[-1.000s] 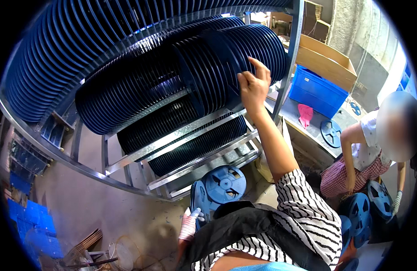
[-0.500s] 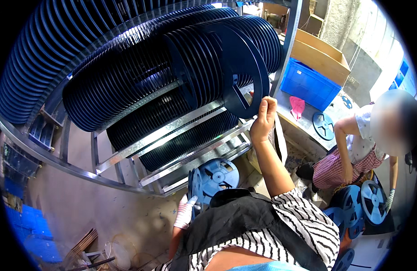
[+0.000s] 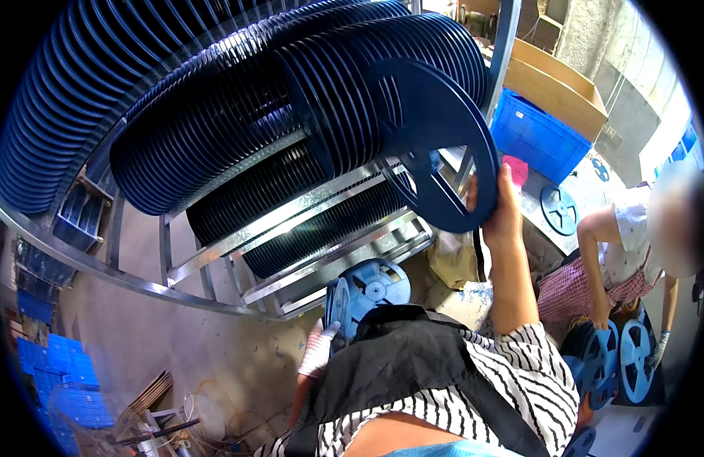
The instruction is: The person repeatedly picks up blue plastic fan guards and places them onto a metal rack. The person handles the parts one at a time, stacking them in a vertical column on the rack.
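My bare right hand (image 3: 505, 212) grips the rim of a dark blue reel (image 3: 437, 107), thumb on one side and fingers behind. This reel stands tilted at the right end of a metal rack (image 3: 238, 263), out from the row of dark blue discs (image 3: 321, 99) there. Down by my waist my left hand (image 3: 317, 352), in a white glove with pink stripes, is closed around the edge of several lighter blue reels (image 3: 376, 286). Its fingertips are partly hidden behind them.
To the right, a co-worker in a checked apron (image 3: 565, 289) handles blue reels (image 3: 636, 362). Behind stand a blue crate (image 3: 539, 133) and a wooden box (image 3: 558, 80), near a pink cloth (image 3: 515, 172). Blue crates (image 3: 66, 381) and clutter lie at lower left.
My right hand has moved right and slightly down, pulling the dark blue reel outward from the row. My left hand still holds the lighter reels. The co-worker's near hand has reached onto the reels.
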Available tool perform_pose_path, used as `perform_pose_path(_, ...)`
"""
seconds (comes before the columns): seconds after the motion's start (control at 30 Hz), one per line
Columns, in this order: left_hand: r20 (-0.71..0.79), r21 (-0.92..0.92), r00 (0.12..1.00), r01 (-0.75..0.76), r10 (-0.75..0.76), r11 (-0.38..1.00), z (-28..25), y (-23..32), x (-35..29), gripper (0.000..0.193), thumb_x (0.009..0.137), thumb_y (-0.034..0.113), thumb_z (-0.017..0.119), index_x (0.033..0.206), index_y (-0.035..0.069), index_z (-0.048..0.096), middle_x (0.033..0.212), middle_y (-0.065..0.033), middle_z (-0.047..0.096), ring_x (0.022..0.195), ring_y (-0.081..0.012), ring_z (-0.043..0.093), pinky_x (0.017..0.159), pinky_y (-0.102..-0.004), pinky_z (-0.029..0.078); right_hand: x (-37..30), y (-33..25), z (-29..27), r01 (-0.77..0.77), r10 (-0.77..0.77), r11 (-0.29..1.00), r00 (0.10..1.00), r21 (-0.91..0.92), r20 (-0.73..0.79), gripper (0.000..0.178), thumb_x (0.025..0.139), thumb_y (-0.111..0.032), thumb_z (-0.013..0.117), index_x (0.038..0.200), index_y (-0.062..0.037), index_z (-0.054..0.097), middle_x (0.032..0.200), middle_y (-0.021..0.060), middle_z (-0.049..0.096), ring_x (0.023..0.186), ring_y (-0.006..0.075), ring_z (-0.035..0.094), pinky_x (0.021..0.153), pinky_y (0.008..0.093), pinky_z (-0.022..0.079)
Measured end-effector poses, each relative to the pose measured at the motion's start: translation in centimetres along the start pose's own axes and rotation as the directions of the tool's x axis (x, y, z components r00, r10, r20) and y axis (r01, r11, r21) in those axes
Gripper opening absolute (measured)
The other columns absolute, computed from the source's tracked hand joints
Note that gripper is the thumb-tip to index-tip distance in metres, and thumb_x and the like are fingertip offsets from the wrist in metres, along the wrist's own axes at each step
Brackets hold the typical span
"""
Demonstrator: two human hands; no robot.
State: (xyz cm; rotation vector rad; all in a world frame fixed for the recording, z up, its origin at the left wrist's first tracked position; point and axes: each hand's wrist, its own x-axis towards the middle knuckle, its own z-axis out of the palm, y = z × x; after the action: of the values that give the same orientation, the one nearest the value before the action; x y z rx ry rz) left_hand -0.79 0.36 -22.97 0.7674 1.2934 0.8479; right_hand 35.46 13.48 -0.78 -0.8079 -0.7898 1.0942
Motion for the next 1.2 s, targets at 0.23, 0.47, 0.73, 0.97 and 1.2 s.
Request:
perform_pose_path(0.23, 0.071, 0.074, 0.997, -0.023, 0.017, 0.997, 1.9, 1.6, 1.5, 0.039, 0.087, 0.025, 0.064, 0.118, 0.003, 0.053, 0.075, -0.0029, 0.058, 0.060, -0.0126, 0.055, 0.057, -0.0258, 0.046, -5.6, -9.7, -7.0, 0.193, -0.194, 0.958, 0.981, -0.211, 0.016, 0.062, 0.084, -0.057, 0.059, 0.095, 0.0040, 0.056, 0.065, 0.0082, 0.058, 0.045, 0.0118, 0.051, 0.038, 0.0201, 0.038)
perform_pose_path(0.47, 0.138, 0.051, 0.987, 0.072, -0.078, 0.996, 5.4, 5.4, 2.0, 0.026, 0.088, 0.024, 0.065, 0.102, 0.005, 0.053, 0.074, -0.0039, 0.057, 0.060, -0.0097, 0.053, 0.056, -0.0240, 0.045, -5.4, -11.9, -5.3, 0.902, -0.226, 0.009, 0.422, -0.431, 0.878, 0.054, 0.068, -0.050, 0.074, 0.088, -0.0031, 0.058, 0.072, 0.0042, 0.057, 0.054, 0.0170, 0.053, 0.050, 0.0297, 0.039)
perform_pose_path(0.73, 0.201, 0.094, 0.980, -0.013, -0.007, 0.995, 5.0, 2.2, 4.6, 0.036, 0.089, 0.028, 0.064, 0.110, 0.001, 0.054, 0.076, -0.0055, 0.061, 0.062, -0.0115, 0.055, 0.059, -0.0244, 0.045, 0.6, -7.8, -7.6, 0.660, 0.040, -0.730, 0.302, -0.179, 0.952, 0.027, 0.069, -0.012, 0.065, 0.095, -0.0109, 0.057, 0.086, 0.0015, 0.056, 0.079, 0.0164, 0.056, 0.069, 0.0310, 0.045)
perform_pose_path(0.97, 0.105, 0.109, 0.994, 0.004, -0.016, 0.994, 5.0, 1.3, 3.2, 0.034, 0.088, 0.031, 0.065, 0.109, 0.006, 0.056, 0.075, -0.0024, 0.060, 0.064, -0.0113, 0.055, 0.060, -0.0257, 0.045, 5.4, -7.5, -8.2, 0.619, 0.159, -0.782, 0.311, -0.073, 0.937, 0.019, 0.071, -0.014, 0.064, 0.088, -0.0169, 0.055, 0.083, -0.0032, 0.053, 0.082, 0.0125, 0.055, 0.070, 0.0268, 0.042)
perform_pose_path(1.2, 0.034, -0.029, 0.993, 0.114, -0.113, 0.993, 6.2, 2.4, 1.2, 0.035, 0.088, 0.026, 0.063, 0.115, 0.005, 0.054, 0.080, -0.0041, 0.058, 0.062, -0.0119, 0.053, 0.059, -0.0266, 0.045, 8.9, -7.5, -9.9, 0.682, 0.187, -0.724, 0.339, -0.104, 0.922, 0.019, 0.072, -0.017, 0.064, 0.087, -0.0156, 0.052, 0.081, -0.0016, 0.051, 0.081, 0.0143, 0.054, 0.072, 0.0282, 0.042)
